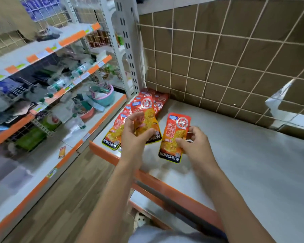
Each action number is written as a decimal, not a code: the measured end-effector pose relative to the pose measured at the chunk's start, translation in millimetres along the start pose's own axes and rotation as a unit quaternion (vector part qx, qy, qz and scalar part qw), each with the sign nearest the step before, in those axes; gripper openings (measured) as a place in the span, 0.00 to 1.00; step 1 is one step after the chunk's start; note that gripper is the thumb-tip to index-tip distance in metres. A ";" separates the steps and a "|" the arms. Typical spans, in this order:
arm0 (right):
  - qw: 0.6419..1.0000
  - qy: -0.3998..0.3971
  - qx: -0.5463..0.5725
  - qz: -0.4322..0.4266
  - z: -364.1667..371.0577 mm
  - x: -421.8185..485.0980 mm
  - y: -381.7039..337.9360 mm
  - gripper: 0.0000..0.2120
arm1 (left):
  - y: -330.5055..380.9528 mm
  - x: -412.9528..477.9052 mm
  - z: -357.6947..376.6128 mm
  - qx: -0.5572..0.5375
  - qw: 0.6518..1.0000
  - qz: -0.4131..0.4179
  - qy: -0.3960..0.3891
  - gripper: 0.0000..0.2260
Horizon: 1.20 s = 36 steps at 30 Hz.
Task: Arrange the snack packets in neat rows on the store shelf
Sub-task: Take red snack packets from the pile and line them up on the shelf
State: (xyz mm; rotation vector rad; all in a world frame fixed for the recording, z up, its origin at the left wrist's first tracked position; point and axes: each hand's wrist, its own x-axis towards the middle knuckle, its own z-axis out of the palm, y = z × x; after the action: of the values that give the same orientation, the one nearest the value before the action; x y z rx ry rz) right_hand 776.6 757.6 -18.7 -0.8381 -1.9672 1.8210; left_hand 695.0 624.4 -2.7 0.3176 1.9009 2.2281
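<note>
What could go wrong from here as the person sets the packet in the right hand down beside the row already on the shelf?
1. The right hand pinches the right packet by one side edge only. With so slight a grip it may land crooked, out of line with the row.
2. The left hand holds the left packet just above the front packet, which lies at the front lip of the shelf and could be knocked off.

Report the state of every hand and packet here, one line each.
left hand: grips the left packet.
right hand: pinches the right packet by its edge.
left packet: held tilted above the row.
right packet: held face up.
row of packets: lying overlapped, left end of the shelf.
stray packet: lying on the neighbouring shelf.
</note>
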 end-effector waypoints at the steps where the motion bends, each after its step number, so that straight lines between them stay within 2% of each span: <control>1: 1.000 -0.008 -0.005 0.004 8.1 -0.2 0.2 0.11 | 2.1 7.2 -5.2 0.004 1.000 0.003 0.014 0.20; 4: 0.999 -0.019 -0.026 0.012 34.3 -0.7 0.6 0.07 | 6.9 27.5 -25.2 0.012 0.999 0.010 0.043 0.13; 7: 0.999 -0.023 -0.031 0.025 58.8 -2.4 0.5 0.05 | 9.5 46.2 -46.5 0.020 0.999 0.002 0.044 0.10; 13: 0.998 -0.006 -0.038 0.059 89.7 -6.2 6.1 0.04 | 3.1 73.4 -70.8 0.019 0.999 0.000 0.036 0.10; 18: 0.995 0.024 -0.062 0.081 101.9 -4.8 7.3 0.02 | -5.5 89.5 -75.4 0.015 1.000 -0.012 -0.007 0.09; 29: 0.988 0.047 -0.119 0.091 121.3 -2.4 -2.0 0.06 | -8.9 114.7 -80.2 0.014 0.996 -0.020 -0.090 0.09; 36: 0.981 0.059 -0.152 0.103 126.8 -3.7 -7.9 0.07 | -9.0 120.6 -86.6 0.020 0.994 -0.023 -0.105 0.09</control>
State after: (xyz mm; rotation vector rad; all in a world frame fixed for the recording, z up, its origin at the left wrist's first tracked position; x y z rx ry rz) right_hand 701.2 655.6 -26.5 -1.2552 -2.1811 1.5505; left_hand 554.7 578.3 -20.4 0.4885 1.8241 2.0391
